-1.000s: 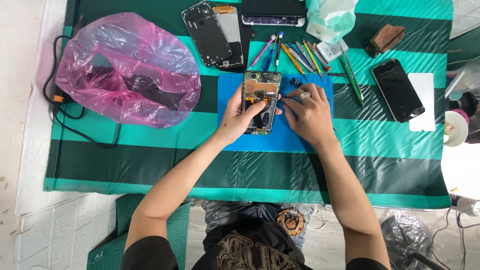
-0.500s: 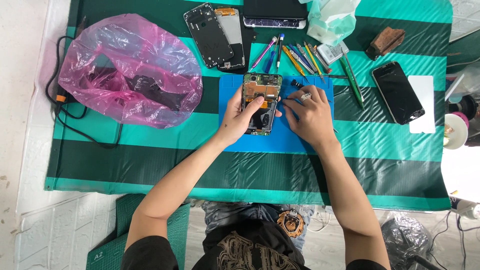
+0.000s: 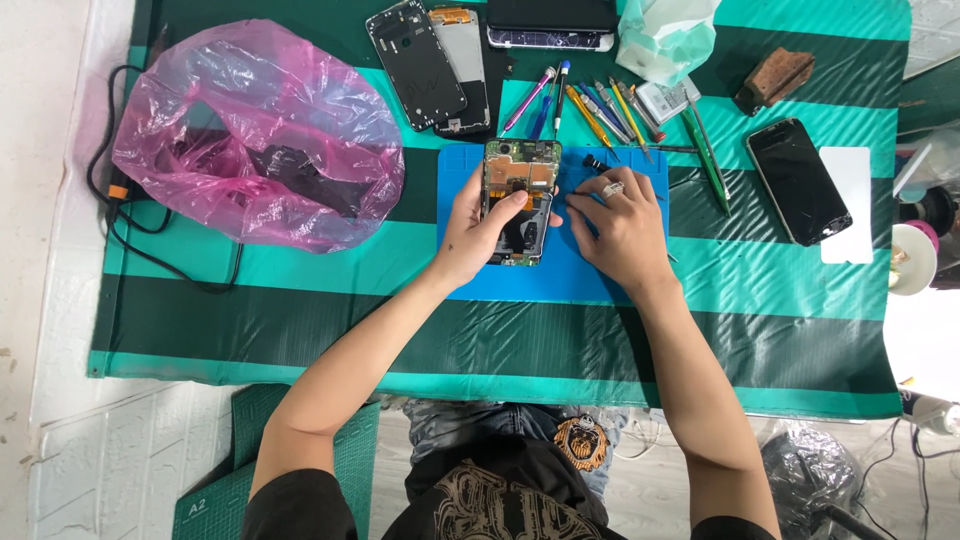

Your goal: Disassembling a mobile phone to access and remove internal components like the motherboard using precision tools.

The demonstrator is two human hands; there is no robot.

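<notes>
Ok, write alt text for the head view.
A person's left hand grips an opened phone on a blue mat, while the right hand rests beside it. A pink plastic bag lies left, hand tools behind.

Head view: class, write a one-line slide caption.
Left hand steadies an opened phone on a blue mat; right hand rests beside it.

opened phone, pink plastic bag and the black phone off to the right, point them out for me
opened phone (image 3: 520,170), head view, on its exposed circuit board
pink plastic bag (image 3: 250,110), head view, on its upper middle
black phone (image 3: 797,180), head view, on its dark screen
</notes>
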